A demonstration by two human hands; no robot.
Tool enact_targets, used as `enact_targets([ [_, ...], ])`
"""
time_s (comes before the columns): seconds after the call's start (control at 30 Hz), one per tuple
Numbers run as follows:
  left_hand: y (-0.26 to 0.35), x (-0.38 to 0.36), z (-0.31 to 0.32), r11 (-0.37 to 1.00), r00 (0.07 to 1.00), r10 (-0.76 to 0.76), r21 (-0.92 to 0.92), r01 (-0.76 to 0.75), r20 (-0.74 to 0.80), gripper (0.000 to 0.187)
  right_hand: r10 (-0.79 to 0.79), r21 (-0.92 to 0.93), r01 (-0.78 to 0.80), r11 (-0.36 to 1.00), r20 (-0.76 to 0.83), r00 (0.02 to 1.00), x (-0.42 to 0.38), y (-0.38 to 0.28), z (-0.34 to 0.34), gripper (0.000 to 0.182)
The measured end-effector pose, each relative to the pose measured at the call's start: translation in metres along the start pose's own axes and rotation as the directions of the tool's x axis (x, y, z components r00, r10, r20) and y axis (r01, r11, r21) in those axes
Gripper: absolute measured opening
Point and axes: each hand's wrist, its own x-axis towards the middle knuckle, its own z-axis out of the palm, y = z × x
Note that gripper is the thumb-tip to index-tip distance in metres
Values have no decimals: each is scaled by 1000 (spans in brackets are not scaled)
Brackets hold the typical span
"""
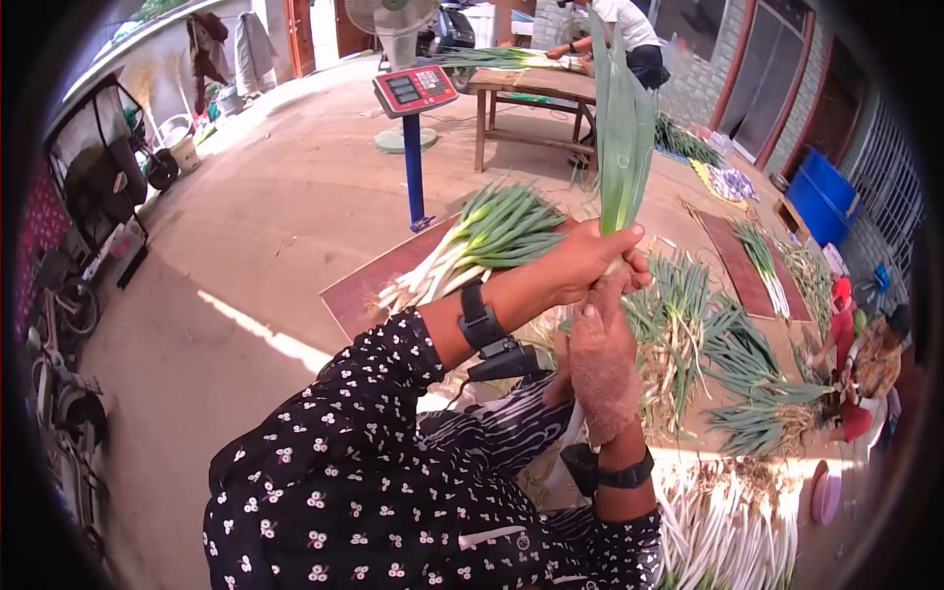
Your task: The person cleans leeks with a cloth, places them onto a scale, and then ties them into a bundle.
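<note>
A green onion [621,147] stands upright in front of me, its broad green leaves pointing up. My left hand [593,258] is closed around its stalk just below the leaves. Right below, touching it, my right hand [603,359] is closed on the lower stalk; its surface looks gritty, from dirt or a glove. The stalk's lower end is hidden by my fingers. Left of my hands, a pile of green onions [501,228] lies on a dark red board [346,293]. To the right are loose, untrimmed green onions [678,329] with roots and dry leaves.
Peeled white stalks [723,521] lie at lower right. A red scale [415,90] on a blue post stands ahead, before a wooden table [541,84] where another person [629,39] works. At right are a blue barrel [822,197] and a crouching person [870,369].
</note>
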Motion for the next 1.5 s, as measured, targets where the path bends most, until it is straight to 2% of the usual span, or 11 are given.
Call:
enact_targets([
  [0.13, 29, 0, -53, 955, 983, 1, -291, -55, -185, 30, -225, 96, 216, 972, 94, 970, 26, -44, 38, 31],
  [0.23, 42, 10, -108, 936, 973, 48, -331, -123, -226, 28, -722, -391, 797, 460, 358, 592, 68, 35, 65, 28],
  [0.47, 79, 40, -233, 940, 939, 13, -316, -128, -344, 27, -398, 154, 407, 900, 668, 629, 54, 98, 157, 15],
  [0.6, 76, 68, -255, 964, 928, -16, -254, -85, -372, 28, -554, 36, 674, 738, 604, 574, 77, 101, 170, 26],
  [0.7, 45, 75, -245, 991, 920, -95, -128, 50, -380, 25, -370, 251, 276, 928, 513, 775, 109, 100, 181, 31],
  [0.9, -23, 62, -251, 952, 928, -209, 151, 265, -309, 22, -399, -243, 534, 810, 439, 805, 163, 79, 193, 27],
  [1.03, -26, 106, -342, 550, 943, 128, 813, 190, -307, 25, -592, -538, 724, 431, 437, 677, 179, 97, 213, 15],
  [1.1, -38, 120, -376, 63, 919, 337, 978, 197, -207, 29, -377, -402, 594, 697, 499, 780, 183, 72, 194, 15],
  [1.2, -83, 109, -417, 96, 906, 188, 925, 367, -379, 38, -6, -261, 173, 950, 538, 843, 187, 53, 182, 20],
  [1.37, -180, 23, -438, -122, 621, -121, 632, 765, -775, 50, -438, -235, 581, 779, 459, 773, 200, 68, 190, 25],
  [1.5, -209, -18, -459, -188, 741, -10, 729, 658, -672, 51, -301, -203, 422, 883, 446, 843, 205, 59, 193, 22],
])
